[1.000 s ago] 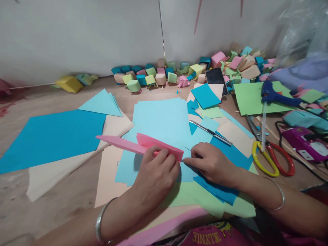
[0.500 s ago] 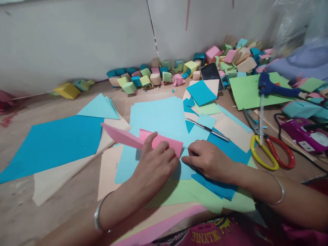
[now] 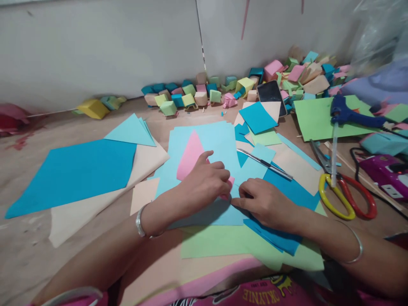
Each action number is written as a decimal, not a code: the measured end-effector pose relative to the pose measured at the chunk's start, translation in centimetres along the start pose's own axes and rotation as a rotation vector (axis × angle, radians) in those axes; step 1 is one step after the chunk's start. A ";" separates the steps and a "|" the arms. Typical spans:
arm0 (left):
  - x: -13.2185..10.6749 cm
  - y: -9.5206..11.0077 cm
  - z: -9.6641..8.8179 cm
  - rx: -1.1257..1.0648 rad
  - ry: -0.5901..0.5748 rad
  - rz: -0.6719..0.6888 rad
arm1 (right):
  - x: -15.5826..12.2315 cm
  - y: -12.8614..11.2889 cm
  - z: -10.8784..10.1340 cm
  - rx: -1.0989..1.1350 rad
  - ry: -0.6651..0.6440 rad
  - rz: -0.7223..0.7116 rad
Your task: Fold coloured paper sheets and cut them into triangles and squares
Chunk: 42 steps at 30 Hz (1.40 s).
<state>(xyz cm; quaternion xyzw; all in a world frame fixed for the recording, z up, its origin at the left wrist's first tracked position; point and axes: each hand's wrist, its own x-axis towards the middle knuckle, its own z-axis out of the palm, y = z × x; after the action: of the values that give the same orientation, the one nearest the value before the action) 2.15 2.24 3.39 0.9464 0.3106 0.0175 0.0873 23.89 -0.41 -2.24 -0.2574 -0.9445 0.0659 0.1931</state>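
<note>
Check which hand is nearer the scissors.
Right. The right hand lies left of the scissors, apart; the left hand is farther off, holding the pink paper.

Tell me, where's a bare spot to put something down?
Bare floor lies front-left, below the blue sheet, and between the triangle and the cubes. The middle, around the pink paper, and the right, by the scissors and glue gun, are crowded.

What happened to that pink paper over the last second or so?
The pink paper swung round: its long point, which lay out to the left, now points away toward the wall. The left hand kept hold of it and shifted slightly forward. The right hand stayed by its near corner on the blue sheets. The scissors did not move.
</note>
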 end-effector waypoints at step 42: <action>-3.8 -1.0 4.5 -0.258 0.337 0.078 | 0.2 0.4 -0.3 -0.077 -0.051 0.022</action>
<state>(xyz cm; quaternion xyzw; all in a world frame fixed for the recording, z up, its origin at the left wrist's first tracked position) -1.11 0.03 -1.15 0.9224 0.2790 0.2187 0.1535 24.09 0.07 -1.99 -0.2734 -0.9481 0.0382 0.1579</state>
